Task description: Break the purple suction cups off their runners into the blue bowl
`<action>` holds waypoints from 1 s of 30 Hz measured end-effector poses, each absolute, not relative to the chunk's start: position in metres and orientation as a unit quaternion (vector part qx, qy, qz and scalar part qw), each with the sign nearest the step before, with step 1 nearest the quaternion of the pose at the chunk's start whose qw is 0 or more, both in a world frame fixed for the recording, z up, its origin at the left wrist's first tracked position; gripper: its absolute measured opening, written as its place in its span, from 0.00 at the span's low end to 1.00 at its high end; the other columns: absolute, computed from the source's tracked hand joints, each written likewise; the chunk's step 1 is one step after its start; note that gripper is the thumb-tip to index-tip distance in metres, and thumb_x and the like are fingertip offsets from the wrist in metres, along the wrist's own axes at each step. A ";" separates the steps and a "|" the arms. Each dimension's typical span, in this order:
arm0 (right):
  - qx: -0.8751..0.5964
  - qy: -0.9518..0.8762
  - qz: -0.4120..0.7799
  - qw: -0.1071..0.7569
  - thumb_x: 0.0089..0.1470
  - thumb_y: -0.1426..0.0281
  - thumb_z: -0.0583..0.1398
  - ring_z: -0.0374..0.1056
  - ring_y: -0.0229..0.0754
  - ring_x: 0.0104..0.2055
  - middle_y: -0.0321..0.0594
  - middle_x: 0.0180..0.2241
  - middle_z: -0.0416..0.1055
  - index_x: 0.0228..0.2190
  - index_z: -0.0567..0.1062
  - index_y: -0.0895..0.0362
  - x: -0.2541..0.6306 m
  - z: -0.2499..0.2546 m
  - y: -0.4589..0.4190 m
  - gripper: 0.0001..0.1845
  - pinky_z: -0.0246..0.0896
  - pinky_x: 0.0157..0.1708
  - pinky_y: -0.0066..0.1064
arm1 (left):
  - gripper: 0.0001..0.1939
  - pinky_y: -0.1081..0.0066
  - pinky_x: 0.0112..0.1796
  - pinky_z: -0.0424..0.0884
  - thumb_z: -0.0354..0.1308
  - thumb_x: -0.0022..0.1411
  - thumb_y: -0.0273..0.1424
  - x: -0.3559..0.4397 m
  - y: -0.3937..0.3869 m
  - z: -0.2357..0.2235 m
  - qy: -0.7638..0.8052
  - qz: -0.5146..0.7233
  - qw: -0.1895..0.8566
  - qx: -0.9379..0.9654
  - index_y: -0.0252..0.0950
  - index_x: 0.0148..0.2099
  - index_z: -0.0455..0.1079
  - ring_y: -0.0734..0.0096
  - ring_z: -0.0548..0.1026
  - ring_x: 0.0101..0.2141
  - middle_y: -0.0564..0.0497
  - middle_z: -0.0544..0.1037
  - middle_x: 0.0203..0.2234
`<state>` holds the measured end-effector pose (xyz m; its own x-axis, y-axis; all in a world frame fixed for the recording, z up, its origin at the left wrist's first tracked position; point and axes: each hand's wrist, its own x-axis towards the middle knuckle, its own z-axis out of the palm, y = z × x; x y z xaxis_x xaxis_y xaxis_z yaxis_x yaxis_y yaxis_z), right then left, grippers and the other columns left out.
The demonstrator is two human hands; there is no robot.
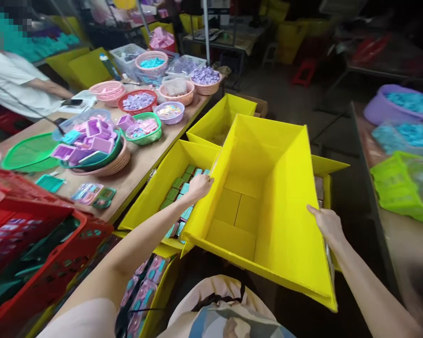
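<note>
Between my two hands is a large yellow box, tilted toward me, its top open and its inside bare. My left hand is closed on the upper edge of its left wall. On the opposite side, my right hand grips the right wall with the thumb over the edge. The fingers of both hands are partly hidden behind the walls. Under and left of it stands another yellow box holding rows of small green and teal packs. A further yellow box stands behind.
A long table on the left bears baskets of purple, pink and blue pieces. A red crate is at the lower left. On the right, a table carries a green basket and a purple basin. A person sits at the far left.
</note>
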<state>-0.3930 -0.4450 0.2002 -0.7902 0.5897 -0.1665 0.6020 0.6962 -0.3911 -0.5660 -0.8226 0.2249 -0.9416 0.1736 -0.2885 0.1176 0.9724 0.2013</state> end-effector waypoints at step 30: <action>0.236 0.967 0.035 0.088 0.54 0.56 0.50 0.66 0.46 0.43 0.50 0.37 0.73 0.35 0.76 0.65 -0.219 0.235 -0.504 0.25 0.55 0.40 0.27 | 0.16 0.72 0.22 0.59 0.49 0.48 0.37 -0.302 -0.917 0.185 0.927 0.217 0.257 0.164 0.33 0.15 0.64 0.68 0.67 0.18 0.47 0.70 0.12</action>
